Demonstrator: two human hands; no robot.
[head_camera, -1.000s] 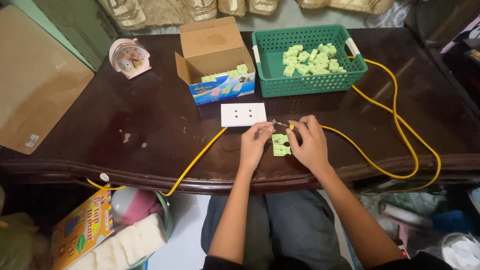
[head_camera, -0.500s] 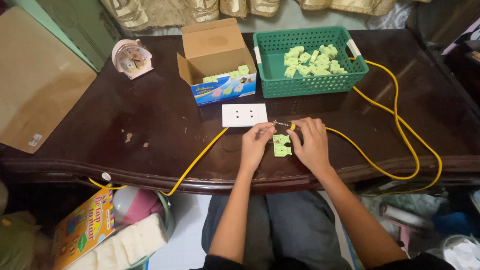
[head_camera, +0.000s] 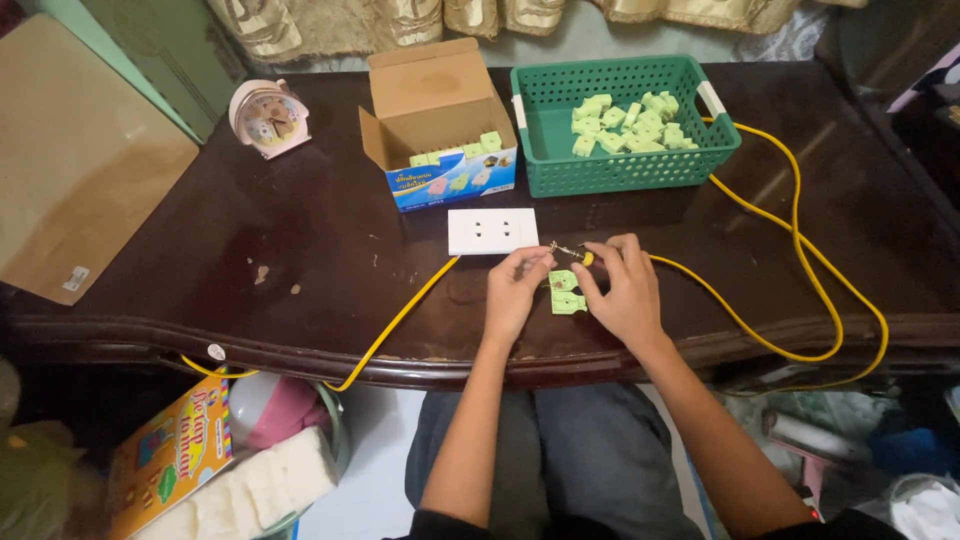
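On the dark desk (head_camera: 300, 230), the white socket plate (head_camera: 492, 230) lies flat just above my hands. My left hand (head_camera: 515, 292) pinches the small screwdriver's (head_camera: 570, 252) tip, steadying it. The green plug part (head_camera: 565, 292) rests between my hands; my right hand (head_camera: 622, 290) pins it, fingers closed over the yellow handle.
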